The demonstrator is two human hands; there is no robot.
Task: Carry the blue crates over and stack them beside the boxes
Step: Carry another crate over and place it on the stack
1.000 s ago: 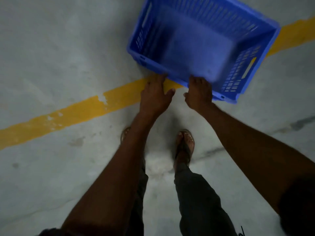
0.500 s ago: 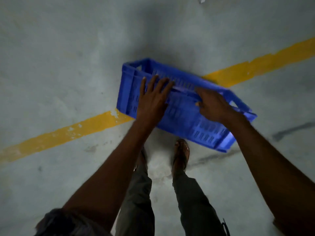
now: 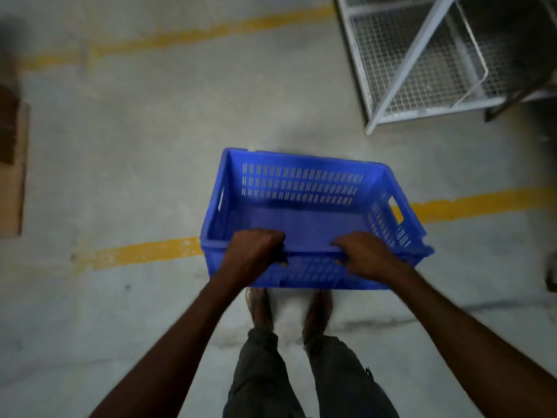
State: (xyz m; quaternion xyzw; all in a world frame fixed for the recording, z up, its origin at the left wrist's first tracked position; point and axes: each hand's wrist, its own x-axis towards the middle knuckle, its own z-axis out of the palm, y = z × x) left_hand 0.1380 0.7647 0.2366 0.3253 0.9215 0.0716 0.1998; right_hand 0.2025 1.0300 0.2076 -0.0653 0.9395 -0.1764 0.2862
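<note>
I see the crate (image 3: 304, 218) at the middle of the view, open side up, in front of my two feet (image 3: 259, 309); my left hand (image 3: 251, 256) grips its near rim left of centre; my right hand (image 3: 366, 256) grips the same rim right of centre, the two hands apart; nothing lies in the crate; a floor line (image 3: 141, 253) runs from the left and passes beneath the crate, coming out on its right; a second floor line (image 3: 187, 36) lies farther ahead, well beyond the crate; a wire cage (image 3: 422, 64) stands ahead to the right, apart from the crate; a cardboard sheet (image 3: 12, 182) lies at the far left edge.
</note>
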